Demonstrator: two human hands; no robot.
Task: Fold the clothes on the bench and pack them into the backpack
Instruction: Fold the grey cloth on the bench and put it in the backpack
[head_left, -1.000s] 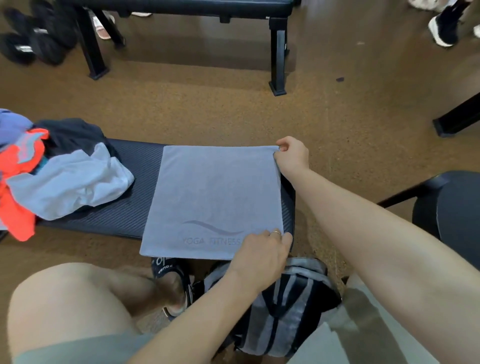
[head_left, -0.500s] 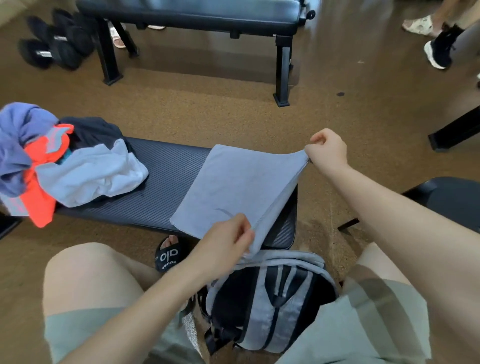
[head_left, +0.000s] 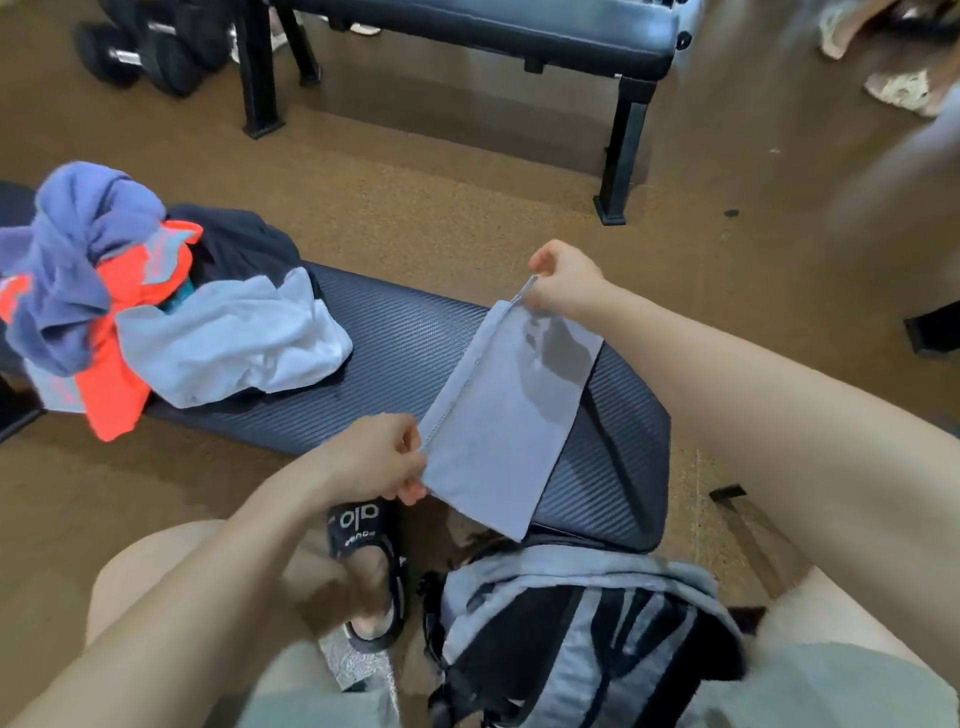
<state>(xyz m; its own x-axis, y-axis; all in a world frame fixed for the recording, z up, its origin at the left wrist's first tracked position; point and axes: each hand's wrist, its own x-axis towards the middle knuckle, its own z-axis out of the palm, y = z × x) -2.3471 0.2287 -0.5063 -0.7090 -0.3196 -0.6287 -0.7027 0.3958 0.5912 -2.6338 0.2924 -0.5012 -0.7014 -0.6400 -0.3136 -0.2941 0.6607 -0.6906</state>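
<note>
A grey towel (head_left: 511, 415), folded narrow, is held over the right end of the worktop (head_left: 395, 364). Its near corner is pinched by the left hand (head_left: 376, 457), its far corner by the right hand (head_left: 563, 280), fingers curled. Unfolded clothes (head_left: 156, 317) are heaped at the left; the backpack (head_left: 576, 639) is on the floor below.

head-worn view, angled down, close over bench (head_left: 395, 353)

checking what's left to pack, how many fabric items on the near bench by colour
grey: 1, the towel gripped by left hand and right hand
blue: 1
orange: 1
dark: 1
white: 1
total: 5
</note>
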